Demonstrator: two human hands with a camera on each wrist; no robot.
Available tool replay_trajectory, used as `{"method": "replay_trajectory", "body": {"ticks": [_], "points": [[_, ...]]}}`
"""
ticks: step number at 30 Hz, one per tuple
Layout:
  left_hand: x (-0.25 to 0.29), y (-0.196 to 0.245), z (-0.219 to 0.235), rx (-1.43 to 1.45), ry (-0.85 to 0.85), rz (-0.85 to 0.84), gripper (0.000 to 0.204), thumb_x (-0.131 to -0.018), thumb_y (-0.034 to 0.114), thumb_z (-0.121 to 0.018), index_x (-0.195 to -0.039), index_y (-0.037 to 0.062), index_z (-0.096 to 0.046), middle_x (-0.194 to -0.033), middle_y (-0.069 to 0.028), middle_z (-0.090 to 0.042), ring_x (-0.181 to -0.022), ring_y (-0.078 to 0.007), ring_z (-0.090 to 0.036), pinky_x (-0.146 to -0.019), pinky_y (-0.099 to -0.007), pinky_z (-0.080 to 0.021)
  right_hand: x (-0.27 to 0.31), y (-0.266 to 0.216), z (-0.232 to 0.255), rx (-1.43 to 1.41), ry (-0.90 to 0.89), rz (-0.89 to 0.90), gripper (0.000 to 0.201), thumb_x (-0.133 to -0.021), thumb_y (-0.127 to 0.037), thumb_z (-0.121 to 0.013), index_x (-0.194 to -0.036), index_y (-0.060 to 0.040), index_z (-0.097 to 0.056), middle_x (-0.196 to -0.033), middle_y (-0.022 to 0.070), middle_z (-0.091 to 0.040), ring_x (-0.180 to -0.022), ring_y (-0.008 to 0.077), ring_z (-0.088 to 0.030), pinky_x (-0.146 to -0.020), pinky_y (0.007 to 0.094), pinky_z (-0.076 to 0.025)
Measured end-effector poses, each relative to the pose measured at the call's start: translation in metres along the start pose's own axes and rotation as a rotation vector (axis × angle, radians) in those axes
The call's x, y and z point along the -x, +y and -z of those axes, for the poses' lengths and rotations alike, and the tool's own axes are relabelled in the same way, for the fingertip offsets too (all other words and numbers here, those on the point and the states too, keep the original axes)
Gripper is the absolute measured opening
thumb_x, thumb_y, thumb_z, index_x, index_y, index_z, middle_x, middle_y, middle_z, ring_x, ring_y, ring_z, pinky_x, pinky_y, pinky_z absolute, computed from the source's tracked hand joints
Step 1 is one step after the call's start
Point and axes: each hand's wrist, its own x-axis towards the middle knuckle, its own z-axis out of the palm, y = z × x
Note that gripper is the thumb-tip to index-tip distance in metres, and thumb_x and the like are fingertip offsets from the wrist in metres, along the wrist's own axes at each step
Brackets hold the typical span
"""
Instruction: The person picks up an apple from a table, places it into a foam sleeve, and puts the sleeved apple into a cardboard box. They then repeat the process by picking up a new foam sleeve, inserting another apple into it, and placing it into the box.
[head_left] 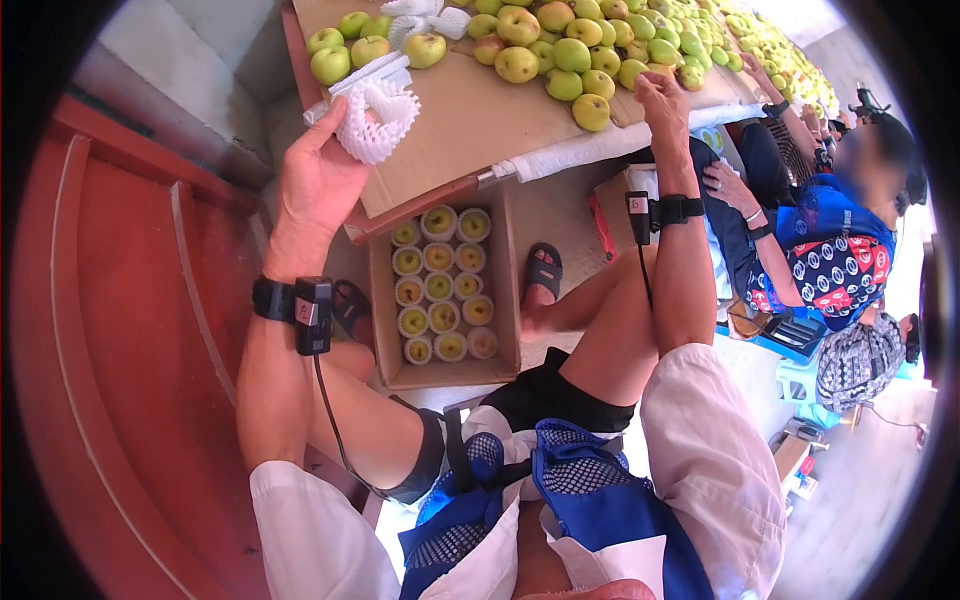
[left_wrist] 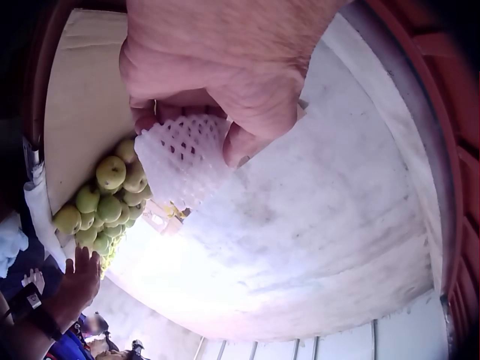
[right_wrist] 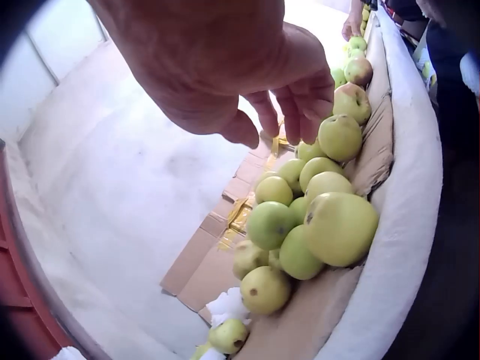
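Note:
My left hand (head_left: 325,180) pinches a white foam net sleeve (head_left: 370,143) between thumb and fingers above the near left corner of the cardboard-covered table (head_left: 450,140). In the left wrist view the sleeve (left_wrist: 184,157) bulges round, its mesh holes stretched. At the front edge of a large heap of green apples (head_left: 570,55), my right hand (head_left: 664,115) hovers with loosely bent fingers. The right wrist view has its fingertips just over the nearest apples (right_wrist: 340,137), with nothing seen in its grasp. More foam sleeves (head_left: 425,20) lie beside a few separate apples (head_left: 330,66).
Below the table, between my feet, stands a cardboard box (head_left: 508,300) holding rows of apples in foam sleeves (head_left: 438,257). Another person (head_left: 800,240) sits close on the right, a hand at the heap. A red panel (head_left: 130,330) borders the left side.

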Motion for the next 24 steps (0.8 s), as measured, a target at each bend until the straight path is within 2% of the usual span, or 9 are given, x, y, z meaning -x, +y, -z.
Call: {"method": "replay_trajectory", "body": {"ticks": [2, 6, 10, 11, 15, 18, 22, 23, 24], "points": [[-0.001, -0.001, -0.001, -0.011, 0.010, -0.003, 0.050, -0.102, 0.020, -0.056, -0.143, -0.0054, -0.044, -0.145, -0.0148, -0.052, -0.136, -0.0273, -0.047, -0.118, -0.0435, -0.034, 0.015, -0.017, 0.000, 0.115, -0.064, -0.034, 0.046, -0.088, -0.033, -0.074, -0.111, 0.0058, -0.068, -0.094, 0.0138, -0.072, -0.086, 0.0206, -0.067, -0.078, 0.0308, -0.053], [-0.007, -0.005, -0.001, 0.006, 0.030, 0.008, 0.048, -0.100, 0.016, -0.060, -0.141, -0.0033, -0.046, -0.143, -0.0143, -0.052, -0.135, -0.0281, -0.048, -0.117, -0.0460, -0.035, 0.008, 0.011, -0.011, 0.406, -0.381, -0.078, 0.062, -0.080, -0.050, -0.079, -0.108, 0.0047, -0.070, -0.099, 0.0169, -0.073, -0.093, 0.0231, -0.069, -0.081, 0.0344, -0.053], [-0.010, -0.010, -0.001, 0.029, 0.044, 0.021, 0.048, -0.098, 0.012, -0.063, -0.141, -0.0020, -0.047, -0.143, -0.0140, -0.053, -0.135, -0.0283, -0.047, -0.117, -0.0466, -0.035, 0.031, -0.005, -0.027, 0.331, -0.515, -0.048, 0.080, -0.073, -0.058, -0.082, -0.112, 0.0098, -0.066, -0.104, 0.0221, -0.071, -0.101, 0.0317, -0.069, -0.087, 0.0388, -0.053], [-0.012, -0.012, -0.002, 0.025, 0.047, 0.020, 0.049, -0.098, 0.013, -0.063, -0.141, -0.0022, -0.046, -0.145, -0.0144, -0.051, -0.137, -0.0284, -0.046, -0.118, -0.0458, -0.034, 0.025, 0.018, -0.037, 0.466, -0.398, 0.009, 0.088, -0.073, -0.061, -0.079, -0.119, 0.0117, -0.061, -0.110, 0.0259, -0.069, -0.108, 0.0371, -0.067, -0.092, 0.0416, -0.052], [-0.015, -0.015, -0.003, 0.015, 0.060, 0.029, 0.049, -0.098, 0.013, -0.062, -0.142, -0.0011, -0.046, -0.145, -0.0135, -0.052, -0.137, -0.0279, -0.047, -0.118, -0.0457, -0.035, 0.037, 0.013, -0.048, 0.656, -0.273, 0.093, 0.091, -0.072, -0.060, -0.078, -0.122, 0.0128, -0.057, -0.119, 0.0269, -0.067, -0.112, 0.0381, -0.065, -0.094, 0.0426, -0.050], [-0.018, -0.015, 0.002, 0.025, 0.039, 0.022, 0.048, -0.099, 0.013, -0.062, -0.142, -0.0009, -0.046, -0.145, -0.0131, -0.052, -0.136, -0.0274, -0.047, -0.117, -0.0457, -0.035, 0.036, -0.007, -0.039, 0.568, -0.336, -0.070, 0.082, -0.072, -0.054, -0.078, -0.118, 0.0113, -0.059, -0.115, 0.0262, -0.068, -0.108, 0.0393, -0.066, -0.092, 0.0421, -0.051], [-0.016, -0.013, 0.001, 0.009, 0.040, 0.004, 0.046, -0.099, 0.014, -0.061, -0.141, -0.0009, -0.047, -0.145, -0.0132, -0.052, -0.135, -0.0273, -0.048, -0.117, -0.0455, -0.036, 0.032, -0.004, -0.021, 0.280, -0.458, -0.120, 0.073, -0.074, -0.048, -0.077, -0.125, 0.0018, -0.062, -0.106, 0.0109, -0.068, -0.091, 0.0221, -0.064, -0.077, 0.0332, -0.049], [-0.015, -0.012, 0.001, 0.005, 0.038, 0.003, 0.046, -0.099, 0.014, -0.060, -0.141, -0.0010, -0.047, -0.145, -0.0133, -0.052, -0.135, -0.0273, -0.048, -0.117, -0.0454, -0.036, 0.056, -0.056, -0.007, 0.181, -0.518, -0.202, 0.069, -0.077, -0.045, -0.075, -0.130, -0.0024, -0.061, -0.111, 0.0073, -0.064, -0.094, 0.0160, -0.058, -0.073, 0.0283, -0.046], [-0.015, -0.011, 0.002, 0.004, 0.040, 0.006, 0.045, -0.099, 0.015, -0.060, -0.140, -0.0009, -0.048, -0.145, -0.0132, -0.052, -0.135, -0.0275, -0.048, -0.116, -0.0454, -0.036, 0.055, -0.051, -0.007, 0.103, -0.492, -0.207, 0.068, -0.078, -0.042, -0.074, -0.132, -0.0024, -0.060, -0.114, 0.0078, -0.062, -0.098, 0.0156, -0.057, -0.075, 0.0286, -0.046]]}}
